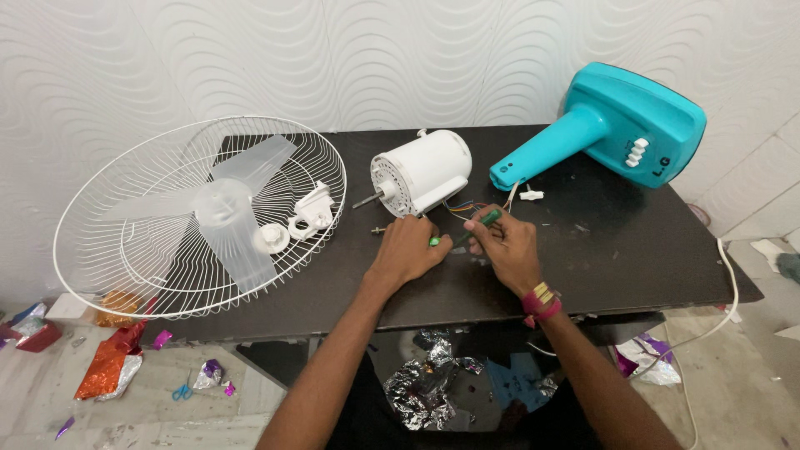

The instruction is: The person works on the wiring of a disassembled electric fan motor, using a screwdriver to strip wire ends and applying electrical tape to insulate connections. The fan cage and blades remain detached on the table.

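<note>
The fan lies in parts on the tabletop [583, 250]: grille [125, 242] with blade [225, 208] left, motor [423, 171] and teal base [625, 125] apart. Both hands, left [408, 250] and right [507, 246], grasp a green screwdriver [467, 233] near the motor's wires [467, 207]. Joining them seems still undone.

Far left: fan guard [100, 208] of thin white-coated wire, holding a translucent, frosted plastic blade [225, 208] and small glossy white plastic fittings [308, 218]. Centre: motor housing [429, 167] in smooth white plastic with a bare metal shaft [367, 200]; green plastic-handled screwdriver [475, 227] near it on the table [633, 250], a matt, dark, lightly dusty top. Far right: fan base [633, 125] of glossy turquoise plastic; crumpled shiny foil [421, 392] on the floor.
</note>
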